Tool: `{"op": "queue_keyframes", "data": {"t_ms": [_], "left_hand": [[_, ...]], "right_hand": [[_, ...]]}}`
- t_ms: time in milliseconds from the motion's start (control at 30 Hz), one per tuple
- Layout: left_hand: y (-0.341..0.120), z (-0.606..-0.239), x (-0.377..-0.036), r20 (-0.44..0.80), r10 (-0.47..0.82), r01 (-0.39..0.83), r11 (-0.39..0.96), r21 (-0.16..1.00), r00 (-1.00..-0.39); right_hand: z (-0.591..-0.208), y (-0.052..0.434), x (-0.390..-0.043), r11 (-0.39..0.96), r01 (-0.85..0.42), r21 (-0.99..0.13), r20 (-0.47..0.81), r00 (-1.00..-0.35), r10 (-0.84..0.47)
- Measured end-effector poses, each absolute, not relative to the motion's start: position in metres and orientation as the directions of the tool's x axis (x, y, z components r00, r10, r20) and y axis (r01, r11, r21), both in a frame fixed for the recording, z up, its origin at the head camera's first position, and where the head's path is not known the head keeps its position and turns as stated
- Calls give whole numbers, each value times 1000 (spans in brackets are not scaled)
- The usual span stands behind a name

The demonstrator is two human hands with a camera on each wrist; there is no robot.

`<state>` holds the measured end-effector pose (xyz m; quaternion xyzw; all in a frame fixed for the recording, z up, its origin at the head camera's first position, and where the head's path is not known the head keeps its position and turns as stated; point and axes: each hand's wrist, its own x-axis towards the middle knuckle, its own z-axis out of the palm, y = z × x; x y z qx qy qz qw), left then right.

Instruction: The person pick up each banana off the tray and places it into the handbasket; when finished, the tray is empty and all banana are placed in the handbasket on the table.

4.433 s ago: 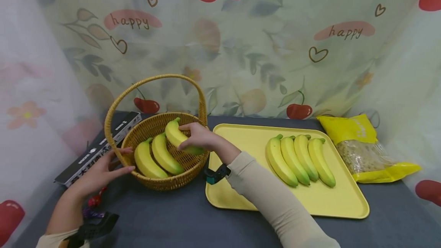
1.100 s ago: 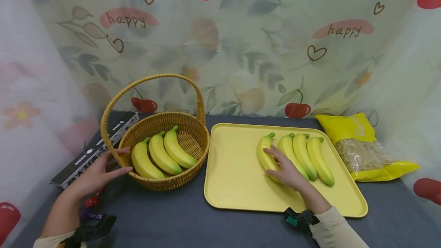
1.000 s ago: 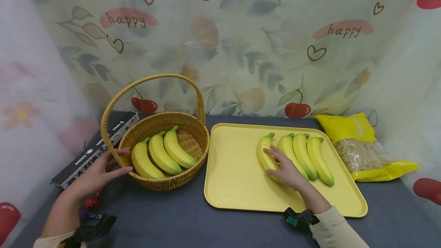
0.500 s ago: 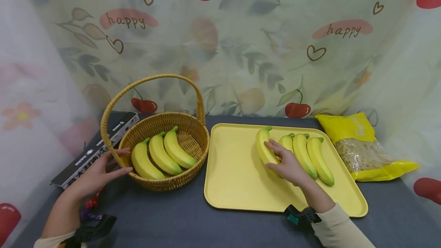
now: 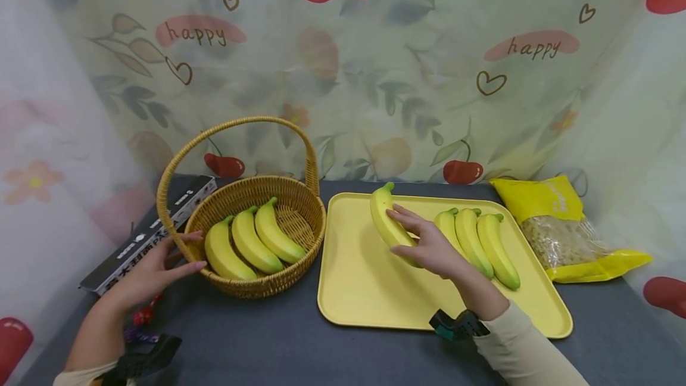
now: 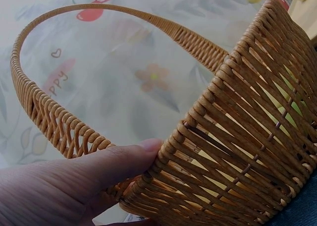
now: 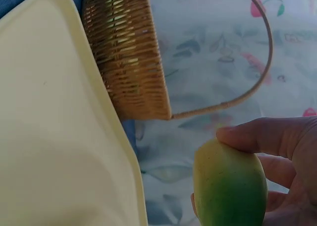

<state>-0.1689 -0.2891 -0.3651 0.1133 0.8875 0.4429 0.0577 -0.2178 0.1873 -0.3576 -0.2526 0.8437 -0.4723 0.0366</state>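
Observation:
My right hand grips a yellow banana and holds it lifted over the yellow tray, left of three bananas that lie in a row on the tray. In the right wrist view the held banana has a green end, pinched between thumb and fingers. My left hand rests with straight fingers against the left rim of the wicker basket, which holds three bananas. In the left wrist view the thumb presses the basket wall.
A black box with white print lies behind the basket on the left. A yellow bag of grain sits to the right of the tray. Printed fabric walls close in the dark table on three sides.
My right hand left the basket, reached the leftmost banana on the tray, gripped it, and lifted it up and to the left. The left hand has stayed on the basket.

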Motion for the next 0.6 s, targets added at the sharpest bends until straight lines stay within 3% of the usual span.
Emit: {"op": "queue_keyframes", "data": {"t_ms": [600], "left_hand": [[-289, -364, -168, 1, 258, 155, 579, 800, -966]], "right_hand": [[-335, 109, -217, 345, -453, -822, 139, -747, -649]]}}
